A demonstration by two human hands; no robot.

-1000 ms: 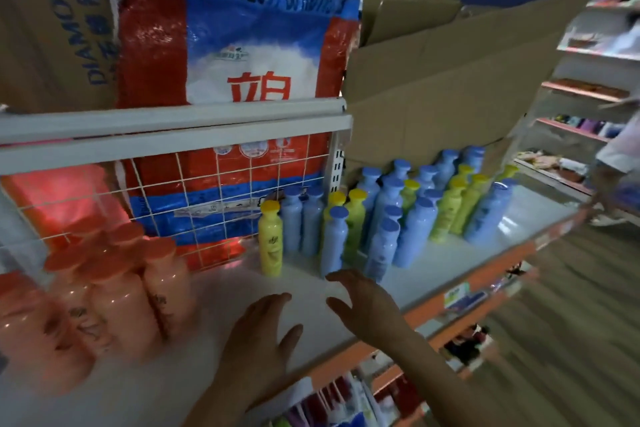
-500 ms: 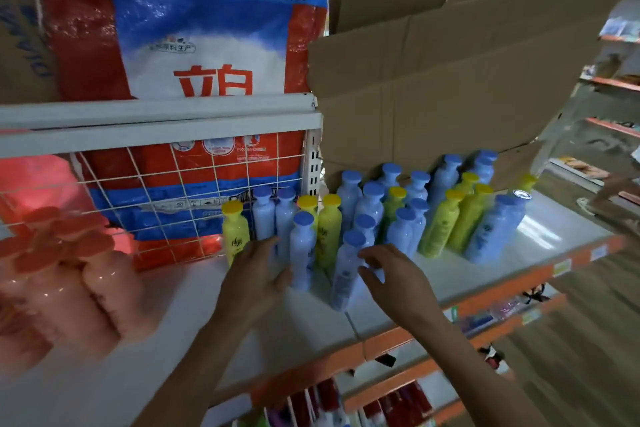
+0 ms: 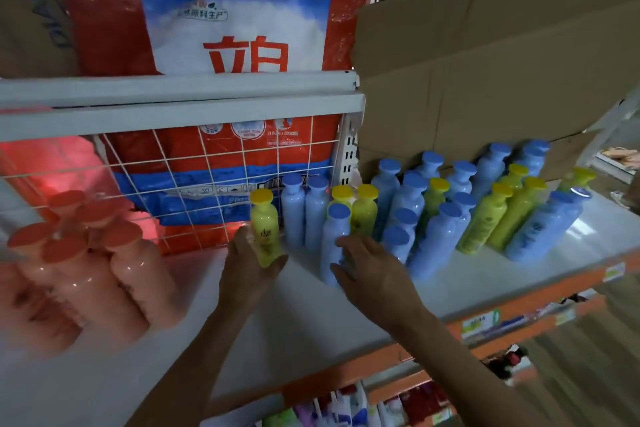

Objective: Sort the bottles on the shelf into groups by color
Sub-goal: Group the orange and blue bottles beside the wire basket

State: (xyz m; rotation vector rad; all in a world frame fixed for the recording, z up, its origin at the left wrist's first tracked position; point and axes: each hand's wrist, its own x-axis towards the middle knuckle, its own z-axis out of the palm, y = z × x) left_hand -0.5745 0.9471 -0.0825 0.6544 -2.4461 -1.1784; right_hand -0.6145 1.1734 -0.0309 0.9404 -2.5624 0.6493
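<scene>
**Two Bottles, Two Hands**

Your left hand (image 3: 247,274) is wrapped round a yellow bottle (image 3: 265,232). The bottle is upright, at the left end of the row, just in front of the wire grid (image 3: 173,191). Your right hand (image 3: 370,267) curls round a blue bottle (image 3: 332,236) at the front. Behind it, the mixed bunch (image 3: 446,236) of blue and yellow ones stands on the white shelf (image 3: 311,308). The pink bottles (image 3: 90,267) stand together — well apart, on the left.

1. One view for you here, riding on your head, looking forward and down onto the white shelf (image 3: 311,315).
2. You're in close: left hand (image 3: 246,272) and right hand (image 3: 374,270) sit mid-frame, forearms rising from the bottom edge.
3. Wide lens: the orange shelf edge (image 3: 346,373) slants up to your right.
</scene>
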